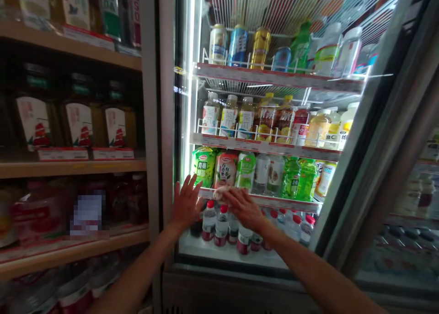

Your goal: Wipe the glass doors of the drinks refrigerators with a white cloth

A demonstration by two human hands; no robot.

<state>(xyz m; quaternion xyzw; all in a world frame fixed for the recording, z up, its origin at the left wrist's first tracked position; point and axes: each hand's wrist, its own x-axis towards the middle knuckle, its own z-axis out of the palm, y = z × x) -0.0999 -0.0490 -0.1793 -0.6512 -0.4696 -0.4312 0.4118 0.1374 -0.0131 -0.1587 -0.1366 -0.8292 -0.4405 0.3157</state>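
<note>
My right hand (243, 208) is closed on a pale, crumpled cloth (220, 194), held against the front strip of the lower drinks shelf (270, 201). My left hand (187, 203) has its fingers spread and holds nothing; it is at the left edge of the fridge opening, and I cannot tell whether it touches the frame. Just above the hands stand a green bottle (203, 165), a red-labelled bottle (225, 167) and a green-and-white bottle (245, 170). Below them are several small red-capped bottles (221, 227) on the fridge floor.
Higher up, the middle shelf (267, 146) and upper shelf (274, 74) carry several bottles and cans behind wire rails. A wooden rack (72, 167) with large dark bottles (80, 117) stands at left. On the right, a slanting door frame (384, 154) bounds the opening.
</note>
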